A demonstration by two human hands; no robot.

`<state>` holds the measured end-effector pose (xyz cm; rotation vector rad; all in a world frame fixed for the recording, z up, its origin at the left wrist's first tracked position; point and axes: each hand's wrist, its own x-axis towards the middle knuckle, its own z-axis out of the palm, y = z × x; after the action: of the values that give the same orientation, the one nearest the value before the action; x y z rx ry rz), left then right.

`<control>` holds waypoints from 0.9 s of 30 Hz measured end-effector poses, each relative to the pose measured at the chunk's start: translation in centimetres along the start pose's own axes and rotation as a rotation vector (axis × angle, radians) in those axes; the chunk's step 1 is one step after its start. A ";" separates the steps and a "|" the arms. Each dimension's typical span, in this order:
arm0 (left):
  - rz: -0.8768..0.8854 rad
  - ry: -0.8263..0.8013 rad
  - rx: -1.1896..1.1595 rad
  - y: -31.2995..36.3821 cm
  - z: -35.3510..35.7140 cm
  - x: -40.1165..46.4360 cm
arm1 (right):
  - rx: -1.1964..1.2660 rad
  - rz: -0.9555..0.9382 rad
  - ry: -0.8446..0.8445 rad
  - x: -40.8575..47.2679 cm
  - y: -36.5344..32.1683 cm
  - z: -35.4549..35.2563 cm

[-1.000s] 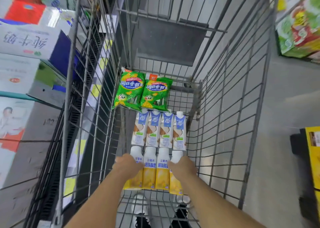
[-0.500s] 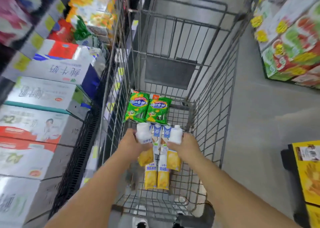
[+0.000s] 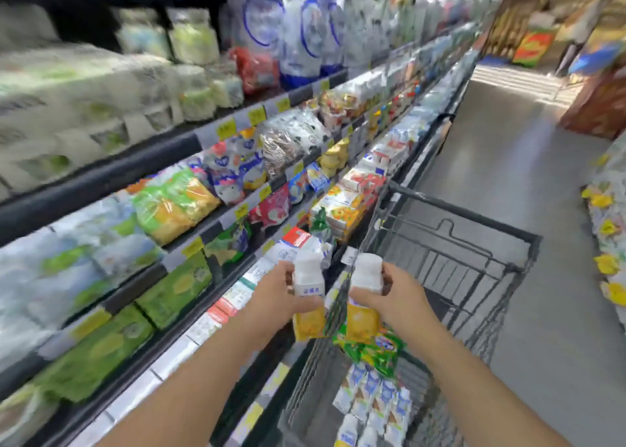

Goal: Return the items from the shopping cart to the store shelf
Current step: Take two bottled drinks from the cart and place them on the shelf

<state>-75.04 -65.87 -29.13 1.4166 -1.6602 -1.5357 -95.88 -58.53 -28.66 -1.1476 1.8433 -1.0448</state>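
Left hand (image 3: 271, 302) and right hand (image 3: 396, 299) each clasp one yellow-and-white yogurt bottle (image 3: 307, 297) above shopping cart (image 3: 474, 243); store shelf (image 3: 189, 239) at 9 o'clock.

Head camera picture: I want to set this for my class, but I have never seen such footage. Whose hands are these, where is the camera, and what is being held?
There is no machine here. A person wears a wide-angle camera on the head, looking forward and down. The left hand and right hand each hold a white-capped yellow drink bottle: the left bottle and right bottle. Below them is a wire shopping cart with green snack bags and blue-and-white cartons inside. The stocked store shelf runs along the left.
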 end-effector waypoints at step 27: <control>-0.090 1.337 -0.050 -7.8 -37.6 -67.5 | -0.023 -0.844 -1.135 -44.1 -37.2 40.2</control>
<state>-15.75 -21.15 -6.50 1.8264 -0.6975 -0.3374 -32.65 -38.52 -5.39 -2.0225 0.4583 -0.5043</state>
